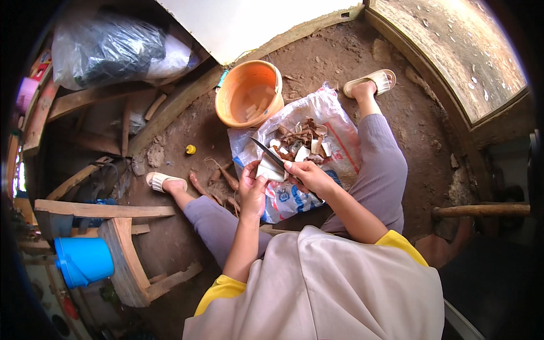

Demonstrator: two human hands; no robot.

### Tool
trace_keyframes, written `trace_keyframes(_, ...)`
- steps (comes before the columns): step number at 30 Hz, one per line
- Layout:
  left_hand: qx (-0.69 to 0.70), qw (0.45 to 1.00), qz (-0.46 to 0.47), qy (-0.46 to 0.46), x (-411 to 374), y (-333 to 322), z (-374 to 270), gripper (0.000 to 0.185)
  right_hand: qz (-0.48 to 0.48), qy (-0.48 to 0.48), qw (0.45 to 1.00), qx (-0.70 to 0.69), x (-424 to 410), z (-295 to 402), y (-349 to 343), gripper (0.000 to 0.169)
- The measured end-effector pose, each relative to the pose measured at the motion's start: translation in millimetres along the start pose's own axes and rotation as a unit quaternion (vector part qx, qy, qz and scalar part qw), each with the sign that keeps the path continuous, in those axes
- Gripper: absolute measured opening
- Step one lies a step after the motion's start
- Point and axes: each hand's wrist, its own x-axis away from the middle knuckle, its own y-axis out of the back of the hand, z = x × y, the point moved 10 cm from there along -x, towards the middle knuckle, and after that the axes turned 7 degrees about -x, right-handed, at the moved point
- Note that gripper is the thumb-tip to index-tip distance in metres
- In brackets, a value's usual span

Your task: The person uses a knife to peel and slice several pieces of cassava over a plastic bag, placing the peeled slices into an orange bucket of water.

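Observation:
My left hand [253, 187] grips a peeled white piece of root, likely cassava [270, 169]. In my right hand [309, 175] is a knife with a dark blade [267, 149], which points up and left across the white piece. Below both hands a printed plastic sack [340, 110] lies spread over the ground between my legs. On it rests a heap of brown peels [302, 135] mixed with white chunks. An orange bucket [224, 95] stands just beyond the sack, with several pale peeled pieces [257, 109] lying in the liquid inside.
Unpeeled brown roots [229, 180] lie on the dirt floor left of the sack. A yellow cap [191, 149] sits farther left. A wooden stool or frame [127, 250] and a blue bucket [84, 261] stand at left. A wooden door sill [418, 59] runs along the right.

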Motion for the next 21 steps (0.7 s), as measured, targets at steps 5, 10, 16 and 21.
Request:
trace_keyframes(5,-0.005,0.996,-0.043,0.079,2,7,9,0.031,-0.018,0.041,0.998,0.043,6,13,-7,0.043)
trace_keyframes(10,-0.049,0.998,-0.047,-0.005,3,-4,-5,0.036,-0.066,0.016,0.995,0.073,-1,0,7,0.043)
trace_keyframes(16,-0.01,1.0,-0.007,0.008,5,-12,-7,0.041,-0.009,-0.002,1.0,0.026,3,2,5,0.039)
trace_keyframes(21,-0.013,1.0,0.014,0.018,-1,-5,-9,0.04,0.096,0.013,0.995,0.004,17,18,-23,0.067)
